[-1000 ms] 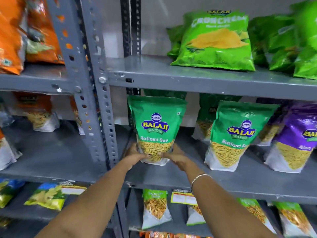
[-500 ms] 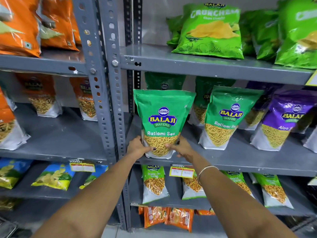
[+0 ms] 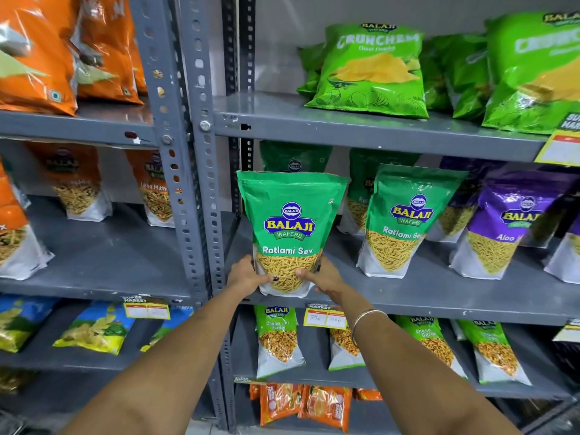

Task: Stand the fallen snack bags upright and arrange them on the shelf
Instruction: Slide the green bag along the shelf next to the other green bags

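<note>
Fingers: wrapped round the lower corners of the green Ratlami Sev bag point(image 3: 290, 233), thumbs pressed on its clear front window.
Left hand point(image 3: 248, 275): clasping the bag's lower left edge.
Right hand point(image 3: 324, 275): clasping the lower right edge; bangle point(image 3: 365, 318) on the wrist.
Bag position: upright, base at the front lip of the middle shelf point(image 3: 439, 296), just beside the grey upright post point(image 3: 201, 183).
Step in hand: judged to be settling this bag on its base.
Next move: calls for squaring the face forward and a gentle release, with a check that it stands.
Neighbour: second Ratlami Sev bag point(image 3: 405, 221) upright, near on the right.
Behind: further green bags, partly hidden.
</note>
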Motion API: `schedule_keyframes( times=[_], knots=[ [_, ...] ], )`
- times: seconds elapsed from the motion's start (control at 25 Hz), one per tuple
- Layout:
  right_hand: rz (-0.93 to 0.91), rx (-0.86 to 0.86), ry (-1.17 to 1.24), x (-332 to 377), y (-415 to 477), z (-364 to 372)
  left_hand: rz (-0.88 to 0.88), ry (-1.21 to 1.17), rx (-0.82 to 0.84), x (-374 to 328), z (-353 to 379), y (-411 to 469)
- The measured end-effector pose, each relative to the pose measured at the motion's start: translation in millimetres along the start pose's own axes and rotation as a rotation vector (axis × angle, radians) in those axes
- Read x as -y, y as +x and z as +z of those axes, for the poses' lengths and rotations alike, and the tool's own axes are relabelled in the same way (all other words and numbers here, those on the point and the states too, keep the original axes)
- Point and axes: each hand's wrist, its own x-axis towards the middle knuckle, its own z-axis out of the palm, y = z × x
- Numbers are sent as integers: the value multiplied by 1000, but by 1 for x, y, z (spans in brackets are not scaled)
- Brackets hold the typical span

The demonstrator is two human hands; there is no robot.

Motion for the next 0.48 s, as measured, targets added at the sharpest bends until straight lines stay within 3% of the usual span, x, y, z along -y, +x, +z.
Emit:
schedule_keyframes(
  times=[0.28,0.36,0.48],
  knots=[
    [12,73,0,-1,5,-2,-9,37,68,-8,-7,-7],
    [70,152,-3,-2,6,-11,-113,130,184,-11,-13,-7],
    [182,107,-144,-7,5,-45,-389,325,541,-21,-13,-8]
  ],
)
